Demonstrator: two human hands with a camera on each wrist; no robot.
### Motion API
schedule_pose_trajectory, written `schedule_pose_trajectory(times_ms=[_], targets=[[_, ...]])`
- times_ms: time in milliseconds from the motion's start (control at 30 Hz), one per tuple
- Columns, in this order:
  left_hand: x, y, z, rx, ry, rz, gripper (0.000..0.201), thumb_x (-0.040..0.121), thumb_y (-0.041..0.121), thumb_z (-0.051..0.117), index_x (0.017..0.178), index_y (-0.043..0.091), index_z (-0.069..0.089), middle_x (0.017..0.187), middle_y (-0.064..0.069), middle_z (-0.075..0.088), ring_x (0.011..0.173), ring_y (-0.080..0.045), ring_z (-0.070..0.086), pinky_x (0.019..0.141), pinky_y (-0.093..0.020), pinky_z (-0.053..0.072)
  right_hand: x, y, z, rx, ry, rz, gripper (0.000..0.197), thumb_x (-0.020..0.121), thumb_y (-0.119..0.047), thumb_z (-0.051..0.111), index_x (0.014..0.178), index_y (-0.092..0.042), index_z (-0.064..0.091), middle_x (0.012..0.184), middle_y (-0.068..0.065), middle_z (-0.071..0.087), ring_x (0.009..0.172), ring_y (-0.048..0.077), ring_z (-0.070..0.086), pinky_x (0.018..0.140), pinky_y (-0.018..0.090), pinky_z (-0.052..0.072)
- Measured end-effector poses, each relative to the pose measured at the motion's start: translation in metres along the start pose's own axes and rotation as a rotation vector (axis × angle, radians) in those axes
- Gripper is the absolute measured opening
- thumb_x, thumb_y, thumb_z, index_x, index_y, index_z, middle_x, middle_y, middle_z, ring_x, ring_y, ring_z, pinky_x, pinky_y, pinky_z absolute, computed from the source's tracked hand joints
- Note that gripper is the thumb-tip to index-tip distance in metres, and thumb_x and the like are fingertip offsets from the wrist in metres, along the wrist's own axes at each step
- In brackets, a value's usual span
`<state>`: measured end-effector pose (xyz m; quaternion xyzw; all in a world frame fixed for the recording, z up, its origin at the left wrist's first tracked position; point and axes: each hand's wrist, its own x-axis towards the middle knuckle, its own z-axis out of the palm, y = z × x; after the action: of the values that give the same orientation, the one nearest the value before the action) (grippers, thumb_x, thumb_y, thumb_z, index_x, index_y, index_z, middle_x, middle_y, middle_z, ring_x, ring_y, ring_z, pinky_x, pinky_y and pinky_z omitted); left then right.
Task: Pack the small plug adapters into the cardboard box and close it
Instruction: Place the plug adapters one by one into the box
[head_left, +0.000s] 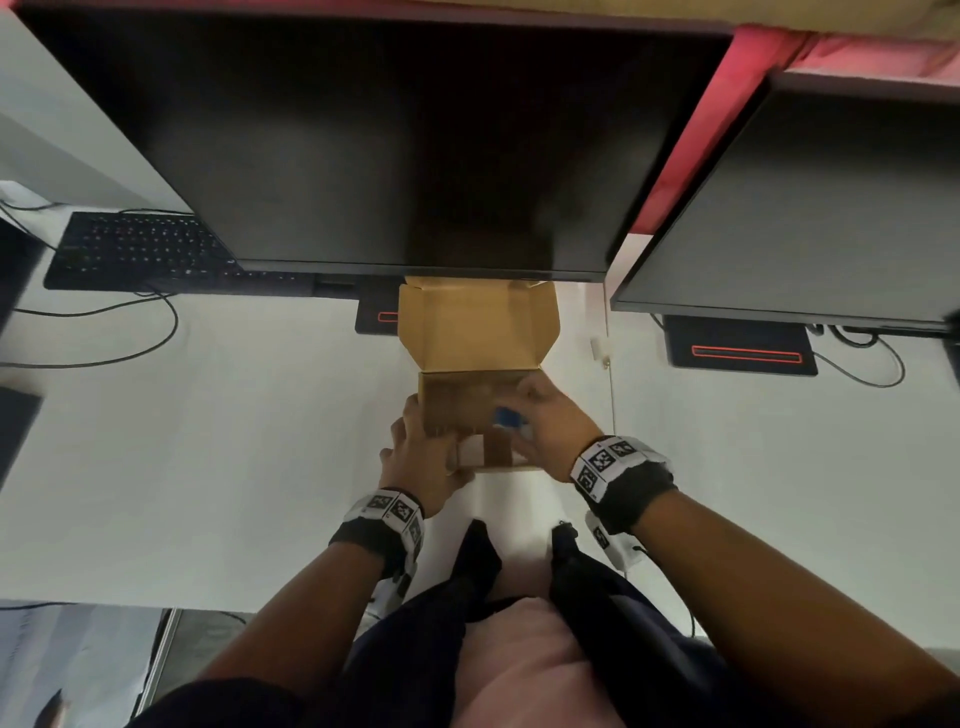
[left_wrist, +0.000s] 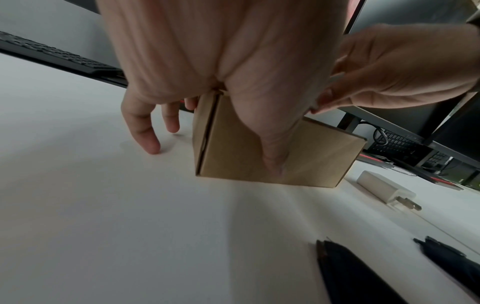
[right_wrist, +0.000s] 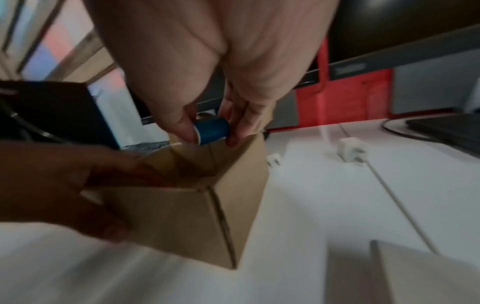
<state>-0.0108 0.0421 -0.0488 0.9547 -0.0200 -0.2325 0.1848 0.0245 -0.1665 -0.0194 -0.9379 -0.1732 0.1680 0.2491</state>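
Cardboard box near centre of white desk, lid flap folded back toward far side under monitor, mouth open. Left hand gripping near-left corner, thumb down the near wall, fingers along the left side. Right hand pinching blue adapter between thumb and fingers, just above the box's right rim, not yet inside. Two white adapters out on desk, right of box, apart from it; one more shown from left wrist, possibly same. Likely light, hard, smooth plastic: slippery, so pinch across flat sides, prongs clear. Box thin, walls flex; hold at corner, fold lid by its front edge.
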Motion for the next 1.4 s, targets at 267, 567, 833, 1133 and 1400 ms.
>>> schedule_pose_trajectory(times_ms=[267,567,833,1133,1400], targets=[[0.001,-0.002,0.003,-0.018,0.021,-0.003,0.068,0.074,0.051,0.077,0.135,0.042,0.048,0.148,-0.003,0.004,0.13,-0.033,0.025,0.101,-0.055,0.04,0.027,-0.02,0.017,-0.501,-0.269,-0.017,0.007,0.084,-0.014,0.069,0.089,-0.017,0.071,0.101,0.003,0.069,0.1,0.025,0.063,0.095,0.037,0.045],[-0.002,0.0,0.0,-0.011,0.012,0.021,0.056,0.074,0.052,0.075,0.124,0.052,0.049,0.149,-0.004,0.005,0.132,-0.035,0.024,0.102,-0.059,0.04,0.017,0.0,0.014,-0.328,-0.135,-0.149,0.019,0.082,-0.01,0.065,0.093,-0.021,0.074,0.103,0.002,0.069,0.099,0.028,0.06,0.085,0.039,0.05],[0.002,-0.004,0.005,0.013,-0.004,0.021,0.071,0.074,0.051,0.075,0.136,0.05,0.039,0.152,-0.007,0.0,0.134,-0.037,0.026,0.104,-0.059,0.038,-0.04,0.071,-0.02,0.081,0.221,0.427,0.017,0.093,-0.023,0.062,0.109,-0.021,0.066,0.111,0.006,0.064,0.092,0.019,0.062,0.081,0.029,0.047],[0.004,-0.005,0.006,0.031,-0.012,0.017,0.074,0.073,0.052,0.073,0.136,0.047,0.034,0.151,-0.007,0.002,0.132,-0.036,0.028,0.102,-0.058,0.04,-0.072,0.085,0.014,0.018,-0.139,0.668,0.07,0.073,-0.059,0.073,0.131,-0.027,0.05,0.123,0.005,0.063,0.106,0.026,0.062,0.088,0.038,0.053],[0.001,-0.001,0.0,-0.026,-0.005,0.025,0.098,0.068,0.051,0.076,0.145,0.046,0.014,0.149,-0.008,0.011,0.13,-0.04,0.034,0.098,-0.062,0.042,-0.048,0.057,-0.009,0.211,0.232,0.527,0.065,0.071,-0.026,0.082,0.126,-0.022,0.047,0.1,0.002,0.062,0.083,0.021,0.063,0.073,0.027,0.05]])
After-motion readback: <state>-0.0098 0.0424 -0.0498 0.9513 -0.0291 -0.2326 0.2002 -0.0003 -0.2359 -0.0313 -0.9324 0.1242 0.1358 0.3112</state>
